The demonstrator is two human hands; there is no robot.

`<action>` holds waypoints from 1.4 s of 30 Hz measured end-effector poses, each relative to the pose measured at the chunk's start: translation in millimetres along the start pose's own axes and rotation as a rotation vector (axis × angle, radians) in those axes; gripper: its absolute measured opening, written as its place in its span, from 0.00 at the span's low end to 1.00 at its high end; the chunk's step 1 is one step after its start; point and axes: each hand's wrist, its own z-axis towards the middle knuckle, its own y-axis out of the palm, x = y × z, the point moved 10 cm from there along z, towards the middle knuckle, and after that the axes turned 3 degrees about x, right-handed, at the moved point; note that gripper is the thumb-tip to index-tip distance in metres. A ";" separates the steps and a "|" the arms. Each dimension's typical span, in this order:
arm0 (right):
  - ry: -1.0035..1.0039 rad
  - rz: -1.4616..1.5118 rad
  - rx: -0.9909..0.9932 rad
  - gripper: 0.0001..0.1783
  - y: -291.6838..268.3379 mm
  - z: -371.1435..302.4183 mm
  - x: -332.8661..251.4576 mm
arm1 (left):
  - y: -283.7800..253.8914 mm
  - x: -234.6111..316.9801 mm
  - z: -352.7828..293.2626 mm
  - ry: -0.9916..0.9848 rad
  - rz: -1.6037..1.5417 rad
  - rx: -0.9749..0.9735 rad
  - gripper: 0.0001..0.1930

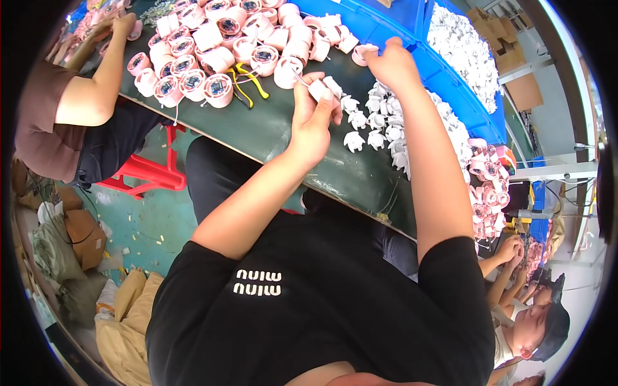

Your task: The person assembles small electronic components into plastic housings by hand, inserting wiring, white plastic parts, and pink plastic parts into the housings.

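My left hand [311,122] is closed around a small white-and-pale-pink plastic part [320,90], held over the dark green tabletop; a thin wire shows by its fingers. My right hand [396,67] reaches to the front of the blue bin, its fingers pinching a round pink plastic housing [364,54]. Below and between the hands lie several white petal-shaped plastic pieces [356,119]. Left of my left hand are yellow-handled pliers [256,82], beside a large heap of pink round housings [219,58], some with dark circuit parts inside.
A blue bin [460,76] of white pieces stands at the far right. More pink housings [492,193] lie beyond my right forearm. A co-worker's arm [106,90] works at the far left above a red stool [151,167]. Other people sit at the lower right.
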 end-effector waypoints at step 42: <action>0.081 1.329 -0.190 0.19 -47.3 -163.3 16.5 | 75.8 20.2 -32.0 0.327 0.591 -0.525 0.31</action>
